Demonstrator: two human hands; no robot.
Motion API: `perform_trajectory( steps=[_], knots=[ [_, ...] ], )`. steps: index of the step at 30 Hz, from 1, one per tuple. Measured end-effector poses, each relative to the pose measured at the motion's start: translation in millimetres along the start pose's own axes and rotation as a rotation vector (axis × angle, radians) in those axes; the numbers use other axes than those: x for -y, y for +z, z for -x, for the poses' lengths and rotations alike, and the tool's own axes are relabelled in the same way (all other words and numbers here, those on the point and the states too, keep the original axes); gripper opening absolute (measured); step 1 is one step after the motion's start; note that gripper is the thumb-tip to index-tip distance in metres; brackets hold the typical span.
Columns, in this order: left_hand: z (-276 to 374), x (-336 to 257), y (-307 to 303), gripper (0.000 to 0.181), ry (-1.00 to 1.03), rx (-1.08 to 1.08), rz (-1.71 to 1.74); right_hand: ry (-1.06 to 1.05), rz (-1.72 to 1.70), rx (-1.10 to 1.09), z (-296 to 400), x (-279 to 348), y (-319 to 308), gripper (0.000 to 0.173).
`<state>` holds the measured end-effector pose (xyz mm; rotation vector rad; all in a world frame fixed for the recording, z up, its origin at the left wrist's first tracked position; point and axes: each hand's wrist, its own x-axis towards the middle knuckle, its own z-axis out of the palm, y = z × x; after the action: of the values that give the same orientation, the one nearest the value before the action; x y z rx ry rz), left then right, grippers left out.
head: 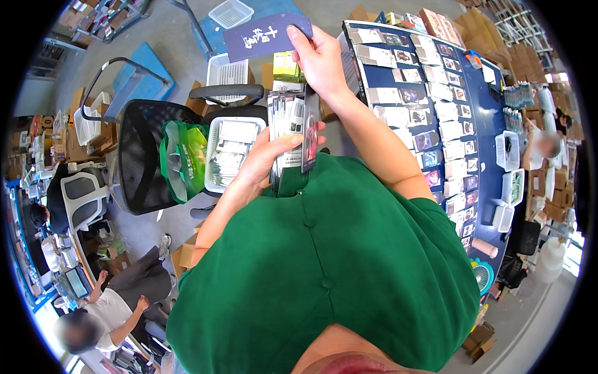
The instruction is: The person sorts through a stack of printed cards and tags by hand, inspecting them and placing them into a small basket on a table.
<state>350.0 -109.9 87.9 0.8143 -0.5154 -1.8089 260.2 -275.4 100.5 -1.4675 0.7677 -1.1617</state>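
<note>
Between the thumb and fingers of my right hand (pixel 322 65) is a flat, dark purple card or sleeve (pixel 261 39) bearing white brush-style writing. My left hand (pixel 261 161), lower down in front of my chest, grips a thick stack of packets (pixel 286 112) on edge. A dark picture card (pixel 309 133) stands upright along the right side of that stack. My left thumb presses across the packets; some fingertips show beyond the picture card. Close to my left forearm, a white plastic basket (pixel 211 161) holds more small packets.
To the right is a long blue table (pixel 486 107) with rows of packets and picture cards (pixel 423 140). An office chair (pixel 145 154) bearing a green bag (pixel 182 163) stands left. Yellow-green boxes (pixel 286 65) lie beyond my hands. Other people are at the lower left, far left and right.
</note>
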Motion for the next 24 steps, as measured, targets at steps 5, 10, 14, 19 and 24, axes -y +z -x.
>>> perform_trajectory(
  steps=[5, 10, 14, 19, 24],
  knots=[
    [-4, -3, 2, 0.055, 0.016, 0.045, 0.026, -0.008, -0.092, -0.021, -9, -6, -16, 0.021],
    [-12, 6, -19, 0.075, 0.037, 0.159, 0.173, 0.066, -0.398, 0.110, -17, 39, -77, 0.015],
    [-15, 4, -22, 0.087, 0.005, 0.071, 0.165, 0.326, -0.393, 0.480, 4, 42, -118, 0.020],
    [-35, 16, -37, 0.092, -0.003, 0.275, 0.372, 0.304, -0.519, 0.608, 21, 30, -142, 0.028],
    [-47, 9, -13, 0.094, -0.088, 0.119, 0.241, 0.267, -0.546, 0.458, 43, 31, -152, 0.030]
  ],
)
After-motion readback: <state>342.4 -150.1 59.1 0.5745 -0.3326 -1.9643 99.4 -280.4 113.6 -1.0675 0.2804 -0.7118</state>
